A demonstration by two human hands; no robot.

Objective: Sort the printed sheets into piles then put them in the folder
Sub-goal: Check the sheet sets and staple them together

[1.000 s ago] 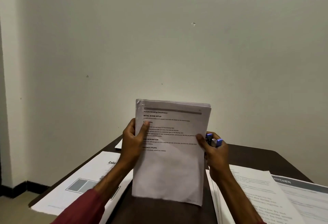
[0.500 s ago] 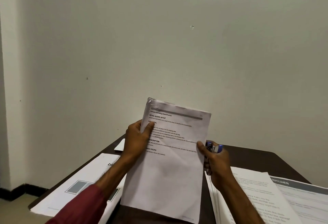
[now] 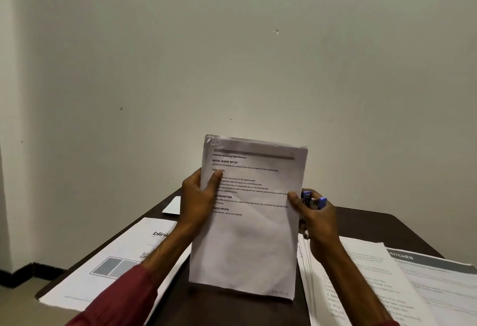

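While the sheaf of printed sheets (image 3: pixel 247 235) stands upright between both hands above the near middle of the dark tabletop (image 3: pixel 361 225), the step in hand looks like reading its heading to choose a pile. The left-hand grip (image 3: pixel 196 201) is closed on the left edge, thumb across the text. The right-hand grip (image 3: pixel 317 219) pinches the right edge with the thumb, and its fingers also curl round a small blue tool (image 3: pixel 313 200), perhaps a stapler. To do this well, tap the lower edge square on the wood, then lay the sheaf flat on its matching pile without fanning it. The left pile (image 3: pixel 116 261) reaches the tabletop's left edge; the right pile (image 3: pixel 361 274) overlaps a sheet headed KITCHEN (image 3: pixel 438 279). No folder shows. A plain pale wall rises behind, with black skirting (image 3: pixel 31 271) at the floor.
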